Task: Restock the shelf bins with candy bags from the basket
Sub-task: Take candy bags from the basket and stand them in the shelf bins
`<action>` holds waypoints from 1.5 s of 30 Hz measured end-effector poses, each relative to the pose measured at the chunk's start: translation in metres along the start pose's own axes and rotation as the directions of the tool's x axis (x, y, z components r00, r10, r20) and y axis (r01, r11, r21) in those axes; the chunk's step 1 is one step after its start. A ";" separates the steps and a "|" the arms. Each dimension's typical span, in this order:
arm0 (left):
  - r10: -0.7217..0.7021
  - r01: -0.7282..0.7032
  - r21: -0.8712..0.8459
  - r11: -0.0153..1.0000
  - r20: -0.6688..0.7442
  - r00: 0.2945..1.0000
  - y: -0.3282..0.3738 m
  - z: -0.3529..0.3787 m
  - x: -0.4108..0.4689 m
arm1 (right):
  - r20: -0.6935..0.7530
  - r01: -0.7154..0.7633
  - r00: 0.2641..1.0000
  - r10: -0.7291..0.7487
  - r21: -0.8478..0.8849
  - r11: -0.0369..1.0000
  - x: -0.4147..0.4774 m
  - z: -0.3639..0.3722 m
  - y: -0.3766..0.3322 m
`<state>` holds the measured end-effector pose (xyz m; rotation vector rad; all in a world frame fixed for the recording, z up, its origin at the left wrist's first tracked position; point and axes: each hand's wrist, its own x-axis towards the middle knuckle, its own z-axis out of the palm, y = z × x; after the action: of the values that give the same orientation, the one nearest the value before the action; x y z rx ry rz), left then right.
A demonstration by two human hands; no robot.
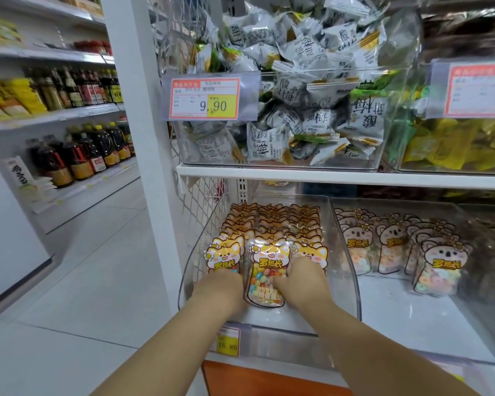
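Note:
A clear shelf bin (352,284) on the lower shelf holds three rows of upright candy bags printed with an orange cartoon fox. Both my hands reach into its front. The front middle candy bag (265,270) shows coloured sweets through its window. My left hand (222,287) grips its left side and covers the lower half of the left front bag (222,254). My right hand (302,278) grips its right side, thumb on the bag's edge, over the right front bag (312,252). My fingertips are hidden. No basket is in view.
A second clear bin (412,318) to the right holds koala-print candy bags (440,264). Above, the upper shelf (326,175) carries bins of grey-white plum sweets (306,110) and yellow packets. A price tag (227,342) hangs on the shelf edge. Bottle shelves (77,150) line the aisle at left.

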<state>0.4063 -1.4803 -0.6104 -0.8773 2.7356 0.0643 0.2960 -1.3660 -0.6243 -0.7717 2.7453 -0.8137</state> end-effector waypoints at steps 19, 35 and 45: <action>0.063 -0.136 -0.372 0.918 -0.203 0.977 -0.015 0.017 0.032 | 0.218 0.366 0.922 -0.320 -0.228 0.902 -0.004 0.017 -0.001; 0.071 -0.082 -0.021 0.996 -0.310 0.948 -0.010 0.022 0.030 | 0.286 0.452 0.871 -0.399 -0.152 0.879 0.002 0.001 -0.008; 0.133 -0.139 0.001 0.990 -0.312 0.941 -0.001 0.018 0.027 | 0.327 0.352 0.921 -0.213 -0.464 0.813 -0.021 -0.020 0.010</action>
<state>0.3905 -1.4942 -0.6351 -0.7578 3.0940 -0.0208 0.3038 -1.3390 -0.6128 -1.3110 2.6476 0.0269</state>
